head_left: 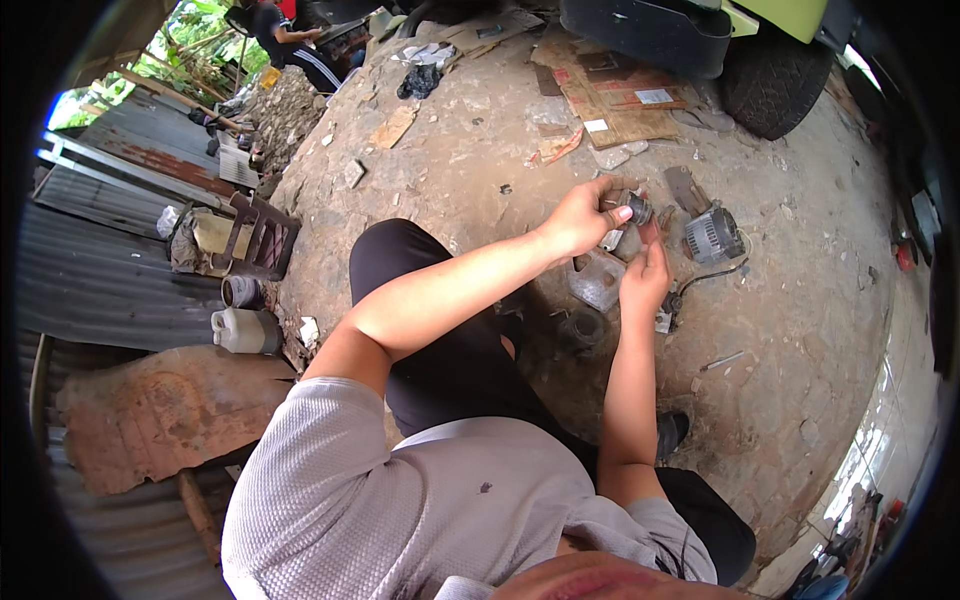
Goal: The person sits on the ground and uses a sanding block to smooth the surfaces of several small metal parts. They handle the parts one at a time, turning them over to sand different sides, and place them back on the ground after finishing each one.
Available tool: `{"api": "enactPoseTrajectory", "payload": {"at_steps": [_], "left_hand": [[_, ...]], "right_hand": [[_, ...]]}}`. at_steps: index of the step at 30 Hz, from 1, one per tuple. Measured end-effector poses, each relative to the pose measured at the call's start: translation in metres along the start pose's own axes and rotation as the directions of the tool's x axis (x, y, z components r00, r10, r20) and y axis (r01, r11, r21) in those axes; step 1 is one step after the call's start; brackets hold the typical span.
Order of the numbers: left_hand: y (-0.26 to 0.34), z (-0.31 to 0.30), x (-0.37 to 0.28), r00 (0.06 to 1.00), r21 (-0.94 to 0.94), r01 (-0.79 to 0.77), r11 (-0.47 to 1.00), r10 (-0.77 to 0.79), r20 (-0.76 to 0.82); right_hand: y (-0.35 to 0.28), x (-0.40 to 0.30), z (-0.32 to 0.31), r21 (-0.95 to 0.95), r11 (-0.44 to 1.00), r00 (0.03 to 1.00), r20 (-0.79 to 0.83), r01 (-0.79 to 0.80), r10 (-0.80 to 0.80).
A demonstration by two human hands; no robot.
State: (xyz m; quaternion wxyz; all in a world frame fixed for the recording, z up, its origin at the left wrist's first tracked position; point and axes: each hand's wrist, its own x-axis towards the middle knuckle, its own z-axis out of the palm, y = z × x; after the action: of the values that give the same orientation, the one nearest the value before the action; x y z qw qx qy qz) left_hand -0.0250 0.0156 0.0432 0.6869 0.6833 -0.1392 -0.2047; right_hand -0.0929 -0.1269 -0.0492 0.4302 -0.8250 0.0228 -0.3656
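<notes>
My left hand [581, 219] grips a small dark cylindrical part [640, 209] between thumb and fingers, off the ground. Just below it, my right hand [646, 279] pinches a thin reddish strip [649, 229], which reaches up to the part; its material is hard to tell. Under the hands, a grey cast-metal housing [596, 281] lies on the floor, partly covered by my right hand. A finned alternator [712, 235] rests to the right, beside a flat brown piece [685, 189]. Nearer my body is a dark ring-shaped part [584, 327].
A black cable [711, 277] and a thin metal rod [722, 361] lie on the rough floor [795, 300]. Flattened cardboard [622, 112] is ahead, near a vehicle tire [776, 90]. Leftward are a plastic crate [259, 240] and a jug [246, 331]. Another person [292, 49] is far off.
</notes>
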Motion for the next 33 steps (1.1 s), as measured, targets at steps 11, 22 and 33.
{"api": "enactPoseTrajectory", "payload": {"at_steps": [11, 22, 33], "left_hand": [[-0.004, 0.005, 0.003, 0.997, -0.138, 0.07, 0.988, -0.072, -0.014], [0.006, 0.006, -0.002, 0.998, -0.094, 0.061, 0.994, -0.062, -0.009], [0.002, 0.006, 0.002, 0.999, -0.164, 0.045, 0.985, -0.041, 0.025]], "right_hand": [[-0.007, 0.003, -0.006, 0.024, 0.991, 0.987, -0.1, 0.129, -0.126], [-0.038, 0.013, -0.014, 0.049, 0.96, 0.945, -0.197, 0.277, -0.263], [-0.008, 0.001, -0.005, -0.028, 0.989, 0.979, 0.145, -0.144, 0.146]]}}
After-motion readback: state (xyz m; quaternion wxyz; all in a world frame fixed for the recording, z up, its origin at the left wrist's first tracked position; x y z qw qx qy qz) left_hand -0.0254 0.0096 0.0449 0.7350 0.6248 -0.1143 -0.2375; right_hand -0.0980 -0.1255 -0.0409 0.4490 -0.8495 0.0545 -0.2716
